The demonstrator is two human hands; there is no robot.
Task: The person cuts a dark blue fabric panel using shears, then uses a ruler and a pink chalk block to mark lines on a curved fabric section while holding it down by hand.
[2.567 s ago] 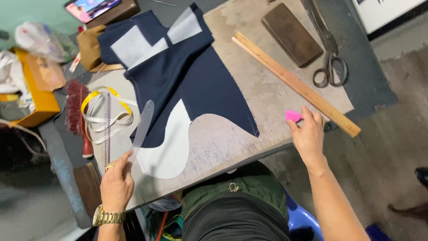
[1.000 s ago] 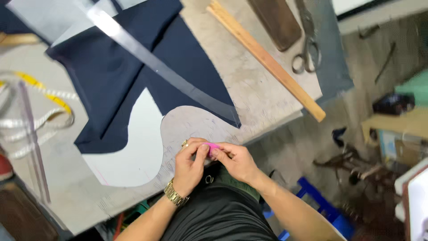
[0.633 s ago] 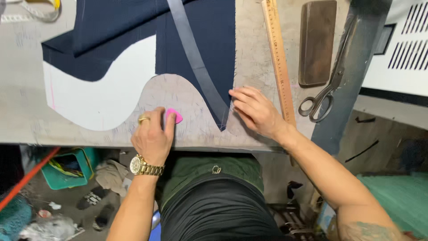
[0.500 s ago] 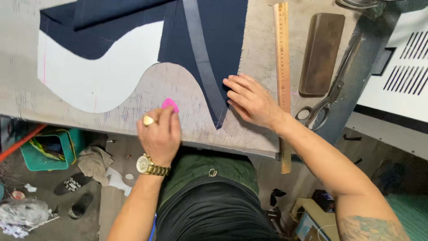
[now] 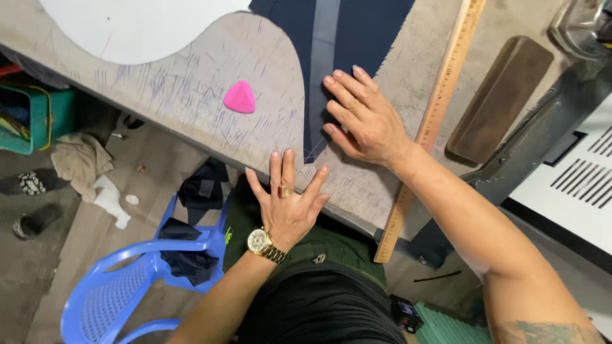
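Note:
My right hand [image 5: 363,118] lies flat, fingers spread, on the lower tip of a dark navy fabric piece [image 5: 357,32] and beside a grey clear ruler [image 5: 320,64] that runs down over the cloth. My left hand [image 5: 287,204] hovers open at the worn table's [image 5: 191,102] near edge, fingers apart, holding nothing; it wears a ring and a gold watch. A pink triangular tailor's chalk [image 5: 240,98] lies loose on the table, left of both hands. A white paper pattern [image 5: 140,28] sits at the top left.
A long wooden ruler [image 5: 433,121] runs diagonally right of my right hand, with a dark brown block [image 5: 500,99] beyond it. A blue plastic chair [image 5: 127,286] with dark cloth stands below the table edge. Rags and a green crate [image 5: 35,121] are on the floor.
My left hand has let go of the pink chalk, which now lies on the table. The view has closed in on the table edge; my right hand still presses the fabric tip.

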